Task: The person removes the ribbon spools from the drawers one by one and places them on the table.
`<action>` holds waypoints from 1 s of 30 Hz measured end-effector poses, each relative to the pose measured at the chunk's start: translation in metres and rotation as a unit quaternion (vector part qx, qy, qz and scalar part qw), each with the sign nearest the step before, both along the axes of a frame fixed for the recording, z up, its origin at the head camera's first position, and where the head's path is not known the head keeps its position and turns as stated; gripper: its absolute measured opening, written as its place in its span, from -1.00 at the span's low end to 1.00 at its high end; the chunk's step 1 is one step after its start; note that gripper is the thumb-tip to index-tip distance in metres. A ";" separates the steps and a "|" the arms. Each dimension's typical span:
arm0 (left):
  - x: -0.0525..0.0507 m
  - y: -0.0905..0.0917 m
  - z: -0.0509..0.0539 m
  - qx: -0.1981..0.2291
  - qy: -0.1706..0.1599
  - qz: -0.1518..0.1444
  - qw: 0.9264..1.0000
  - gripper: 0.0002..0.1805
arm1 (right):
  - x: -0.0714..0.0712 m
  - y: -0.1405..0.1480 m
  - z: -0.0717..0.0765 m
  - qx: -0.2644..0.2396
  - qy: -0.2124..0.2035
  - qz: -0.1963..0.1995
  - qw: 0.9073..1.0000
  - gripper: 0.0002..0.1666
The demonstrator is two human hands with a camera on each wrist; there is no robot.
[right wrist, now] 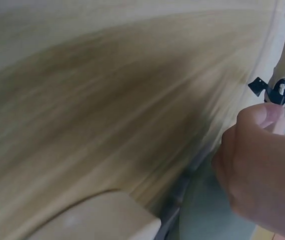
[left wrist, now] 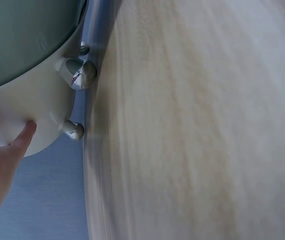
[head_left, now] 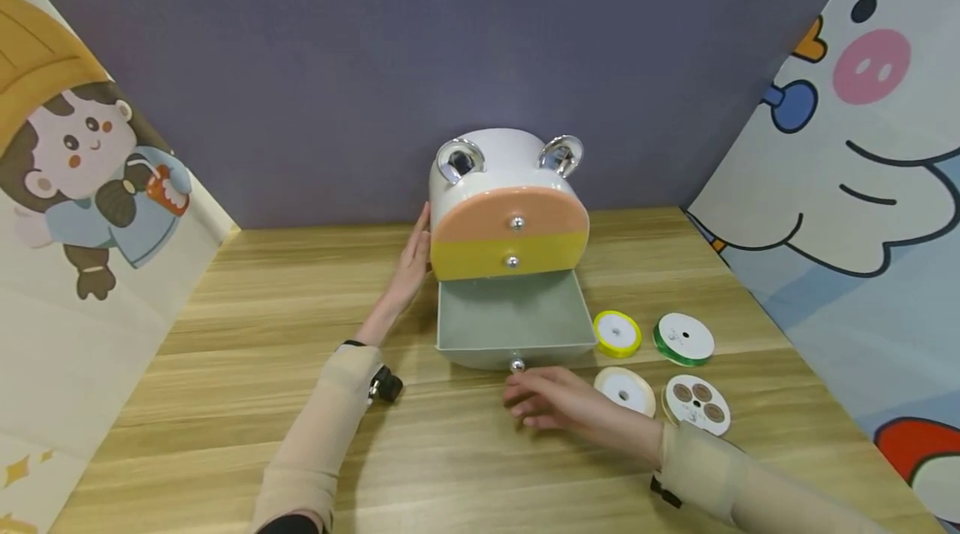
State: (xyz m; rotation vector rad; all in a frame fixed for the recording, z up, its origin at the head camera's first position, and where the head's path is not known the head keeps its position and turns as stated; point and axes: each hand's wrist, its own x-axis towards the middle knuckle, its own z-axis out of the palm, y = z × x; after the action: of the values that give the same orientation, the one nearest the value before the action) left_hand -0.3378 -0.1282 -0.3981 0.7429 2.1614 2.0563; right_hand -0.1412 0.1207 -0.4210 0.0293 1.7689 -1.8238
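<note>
A small rounded drawer box (head_left: 495, 155) has a white shell, two silvery ears, an orange drawer (head_left: 472, 219) and a yellow drawer (head_left: 472, 259), both closed. Its grey-green bottom drawer (head_left: 517, 309) is pulled out, and nothing lies inside. My left hand (head_left: 408, 271) rests with straight fingers against the box's left side; the left wrist view shows a fingertip on the white shell (left wrist: 47, 115). Just in front of the bottom drawer's silver knob (head_left: 517, 365), my right hand (head_left: 558, 402) hovers with loosely bent fingers, holding nothing. Whether a fingertip touches the knob is hard to see.
Right of the drawer lie a yellow ribbon spool (head_left: 617, 334), a green ribbon spool (head_left: 684, 338), a cream ribbon spool (head_left: 626, 391) partly behind my right hand, and a spool with brown circles (head_left: 697, 405). A grey-blue wall (head_left: 480, 42) stands behind the wooden table (head_left: 240, 334).
</note>
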 end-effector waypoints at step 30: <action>0.002 -0.001 -0.003 0.002 0.009 -0.002 1.000 -0.37 | -0.013 -0.004 -0.004 -0.024 -0.036 -0.044 0.998 -0.46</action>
State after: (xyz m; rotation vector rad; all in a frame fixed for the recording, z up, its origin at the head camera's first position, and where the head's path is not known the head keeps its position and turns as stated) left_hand -0.3360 -0.1296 -0.4008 0.7674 2.1642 2.0614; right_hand -0.1542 0.1166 -0.4247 0.1542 1.6987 -1.9031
